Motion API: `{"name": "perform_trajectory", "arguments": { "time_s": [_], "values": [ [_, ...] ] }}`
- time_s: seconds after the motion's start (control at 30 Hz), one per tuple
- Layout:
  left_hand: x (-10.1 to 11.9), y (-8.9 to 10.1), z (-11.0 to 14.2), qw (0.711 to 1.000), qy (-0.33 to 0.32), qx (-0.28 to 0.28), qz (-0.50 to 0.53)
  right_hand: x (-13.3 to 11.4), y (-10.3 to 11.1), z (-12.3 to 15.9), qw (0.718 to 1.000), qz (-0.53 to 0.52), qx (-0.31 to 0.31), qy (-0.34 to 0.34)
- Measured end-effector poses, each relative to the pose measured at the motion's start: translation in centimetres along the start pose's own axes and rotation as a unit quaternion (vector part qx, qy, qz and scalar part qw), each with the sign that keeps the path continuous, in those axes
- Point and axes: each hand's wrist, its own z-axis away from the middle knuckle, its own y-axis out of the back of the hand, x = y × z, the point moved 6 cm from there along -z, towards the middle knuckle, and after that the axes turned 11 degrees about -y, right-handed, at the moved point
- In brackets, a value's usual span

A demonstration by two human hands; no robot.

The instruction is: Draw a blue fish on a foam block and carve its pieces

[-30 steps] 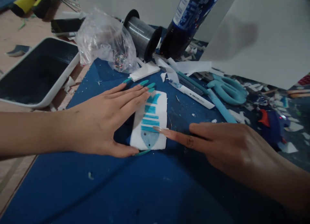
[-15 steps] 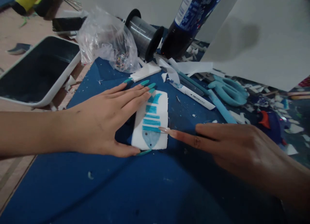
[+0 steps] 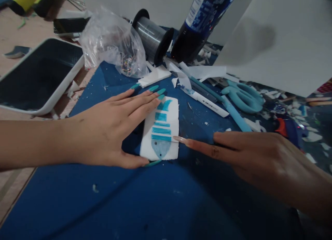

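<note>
A white card-like piece (image 3: 174, 120) lies flat on the blue work surface, bearing a blue fish-skeleton design with a tail, several bars and a pale head. My left hand (image 3: 111, 129), with long teal nails, is spread over its left side. The fingers rest along its far left part and the thumb touches the near edge. From the right, my right hand (image 3: 249, 157) stretches its index finger to the piece's right side, beside the bar above the head. The other fingers are curled. A thin dark line shows under the index nail; what they hold is hidden.
Beyond the piece lie a white marker (image 3: 210, 104), light-blue scissors (image 3: 243, 96) and scraps. A dark bottle (image 3: 190, 36), a spool (image 3: 153, 36) and a plastic bag (image 3: 111, 39) stand at the back. A white-rimmed tray-like object (image 3: 49, 105) is at left.
The right index fingertip has shifted slightly right, away from the blue bar towards the piece's edge. The left hand stays on the piece; the whole view has moved slightly.
</note>
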Motion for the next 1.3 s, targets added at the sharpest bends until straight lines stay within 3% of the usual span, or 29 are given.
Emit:
{"name": "perform_trajectory", "arguments": {
  "time_s": [0.37, 0.5, 0.63, 0.8, 1.0, 1.3],
  "values": [
    [-0.4, 0.0, 0.1, 1.000, 0.002, -0.009, 0.010, 1.4, -1.1, 2.7, 0.999, 0.001, -0.032, -0.029],
    [-0.5, -0.1, -0.3, 0.999, 0.001, -0.027, 0.035, 1.8, 0.3, 3.3, 0.997, 0.012, 0.025, -0.075],
    [-0.5, -0.4, -0.6, 0.997, -0.012, -0.053, 0.055, -0.2, 1.3, 1.9, 0.996, -0.036, 0.023, -0.078],
    [-0.4, -0.6, -0.8, 0.996, -0.028, -0.054, 0.063, -2.8, 0.9, -0.5, 0.997, -0.032, 0.022, -0.061],
    [-0.4, -0.6, -0.8, 0.997, -0.029, -0.043, 0.065, -3.4, 0.7, -0.9, 0.997, -0.043, 0.033, -0.063],
    [-0.2, -0.6, -1.2, 0.996, -0.017, -0.049, 0.067, -4.0, 1.5, -1.8, 0.998, 0.008, -0.009, -0.062]
  ]
}}
